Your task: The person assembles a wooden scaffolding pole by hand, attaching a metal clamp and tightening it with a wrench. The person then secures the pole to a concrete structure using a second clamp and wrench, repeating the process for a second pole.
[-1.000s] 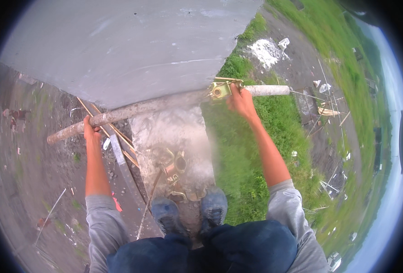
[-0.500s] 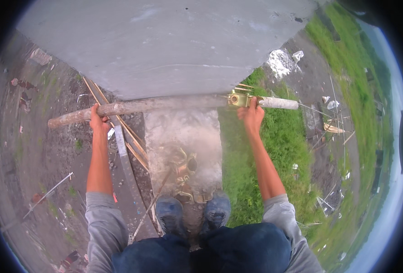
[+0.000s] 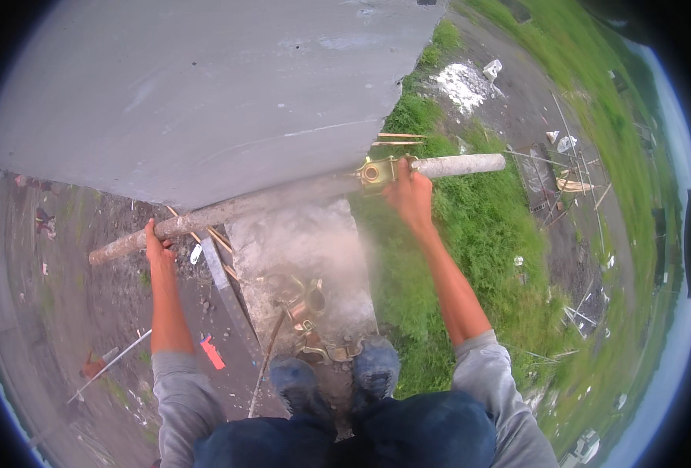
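A long, dirty scaffold pipe [image 3: 260,204] lies across in front of me, its right end higher in view than its left. My left hand [image 3: 158,243] is closed around it near the left end, thumb over the top. My right hand [image 3: 410,199] grips the pipe farther right, against a brass-coloured scaffold clamp [image 3: 373,173] fitted on it. The fingers under the pipe are partly hidden. More brass-coloured clamps [image 3: 306,304] lie on the narrow concrete ledge [image 3: 330,234] just ahead of my shoes.
A large smooth grey concrete face [image 3: 205,93] stands directly beyond the pipe. The ledge drops away on both sides: dark ground with a flat metal bar [image 3: 225,277] at left, green grass [image 3: 478,242] far below at right. A thin rod [image 3: 267,363] leans by my left shoe [image 3: 295,378].
The pipe has tilted: its left end has come nearer to me, and its right part has shifted slightly left and farther away. Both hands keep their hold. The view has turned too.
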Tool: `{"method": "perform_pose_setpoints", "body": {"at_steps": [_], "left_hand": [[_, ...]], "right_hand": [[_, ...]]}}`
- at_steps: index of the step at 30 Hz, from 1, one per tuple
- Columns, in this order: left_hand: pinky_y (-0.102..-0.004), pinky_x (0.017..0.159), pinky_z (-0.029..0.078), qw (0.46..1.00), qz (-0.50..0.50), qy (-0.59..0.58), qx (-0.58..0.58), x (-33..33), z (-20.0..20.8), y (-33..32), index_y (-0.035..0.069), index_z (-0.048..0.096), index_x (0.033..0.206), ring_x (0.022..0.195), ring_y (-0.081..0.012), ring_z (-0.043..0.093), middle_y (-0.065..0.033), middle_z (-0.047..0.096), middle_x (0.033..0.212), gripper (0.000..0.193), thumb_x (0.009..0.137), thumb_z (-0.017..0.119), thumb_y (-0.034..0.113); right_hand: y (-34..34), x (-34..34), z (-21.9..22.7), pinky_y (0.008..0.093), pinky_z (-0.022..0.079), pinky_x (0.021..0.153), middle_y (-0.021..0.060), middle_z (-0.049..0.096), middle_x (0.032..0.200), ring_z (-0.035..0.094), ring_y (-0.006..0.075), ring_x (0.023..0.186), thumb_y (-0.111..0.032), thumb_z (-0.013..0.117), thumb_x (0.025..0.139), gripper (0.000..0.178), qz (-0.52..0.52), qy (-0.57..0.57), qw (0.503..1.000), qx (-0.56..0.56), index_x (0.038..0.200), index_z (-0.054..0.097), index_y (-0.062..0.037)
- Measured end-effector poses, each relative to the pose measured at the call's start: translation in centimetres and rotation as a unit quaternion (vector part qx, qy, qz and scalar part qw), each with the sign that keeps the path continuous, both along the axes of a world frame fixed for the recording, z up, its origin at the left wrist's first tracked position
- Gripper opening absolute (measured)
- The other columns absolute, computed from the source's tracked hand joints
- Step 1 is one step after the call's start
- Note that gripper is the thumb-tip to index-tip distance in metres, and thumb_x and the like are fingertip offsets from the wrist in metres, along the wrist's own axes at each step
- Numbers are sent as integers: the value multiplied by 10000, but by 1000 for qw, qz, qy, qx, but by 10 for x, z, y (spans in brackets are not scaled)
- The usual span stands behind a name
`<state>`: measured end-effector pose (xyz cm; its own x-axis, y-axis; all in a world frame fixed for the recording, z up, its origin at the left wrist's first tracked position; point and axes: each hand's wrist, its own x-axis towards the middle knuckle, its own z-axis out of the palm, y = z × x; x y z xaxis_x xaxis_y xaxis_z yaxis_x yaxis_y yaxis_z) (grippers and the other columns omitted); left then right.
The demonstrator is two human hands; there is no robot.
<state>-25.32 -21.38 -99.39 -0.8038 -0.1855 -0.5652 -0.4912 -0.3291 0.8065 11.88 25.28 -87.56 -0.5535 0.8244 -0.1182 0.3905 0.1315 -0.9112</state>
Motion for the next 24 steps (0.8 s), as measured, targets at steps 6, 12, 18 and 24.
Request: {"method": "perform_pose_setpoints", "body": {"at_steps": [6,12,18,24], "left_hand": [[-228,423,342,999,0,-10,-40,-4,2,-3,120,607,1113,680,-126,602,-29,645,943,468,831,849,404],[-229,426,340,999,-12,-19,-47,-6,1,-7,129,593,1073,688,-116,592,-20,631,931,471,828,855,434],[-239,433,330,999,4,-12,-42,0,8,-2,132,604,1095,692,-108,586,-15,636,955,499,819,864,456],[-226,401,306,999,16,-10,-38,7,15,6,169,612,1008,602,-95,529,5,635,878,397,836,856,431]], "right_hand": [[9,-4,3,328,498,509,85,647,575,616,136,485,-408,461,1098,570,3,15,1000,-13,745,629,6],[21,3,-6,324,504,566,83,662,602,655,146,572,-445,523,1068,584,3,-16,1000,7,796,713,36],[4,6,-30,290,504,624,54,712,777,638,108,656,-361,502,1095,429,-16,91,996,15,1140,740,-7],[12,-7,-33,260,533,529,73,708,863,662,106,619,-325,457,1117,403,-23,175,975,-137,1272,652,-8]]}}
